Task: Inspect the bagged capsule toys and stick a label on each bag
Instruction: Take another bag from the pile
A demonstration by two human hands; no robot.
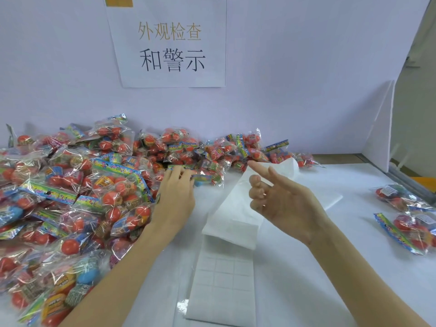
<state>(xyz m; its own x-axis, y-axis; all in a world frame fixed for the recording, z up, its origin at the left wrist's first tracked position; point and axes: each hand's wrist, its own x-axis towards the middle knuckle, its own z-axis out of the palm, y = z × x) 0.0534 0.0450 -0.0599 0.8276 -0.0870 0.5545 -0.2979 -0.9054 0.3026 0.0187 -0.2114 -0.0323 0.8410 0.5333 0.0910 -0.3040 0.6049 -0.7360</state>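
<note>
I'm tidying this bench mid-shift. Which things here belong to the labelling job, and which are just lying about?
Job:
pile of bagged toys
label strip
finished bags
left hand, reaching into the pile
right hand, raised

Lying about:
paper sign
white divider panel

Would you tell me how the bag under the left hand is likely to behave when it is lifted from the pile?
The bag at the left hand looks like thin, crinkly film, so it probably sags. The round capsules inside may shift. The glossy wrap could be slippery, and neighbouring bags in the pile might slide.
</note>
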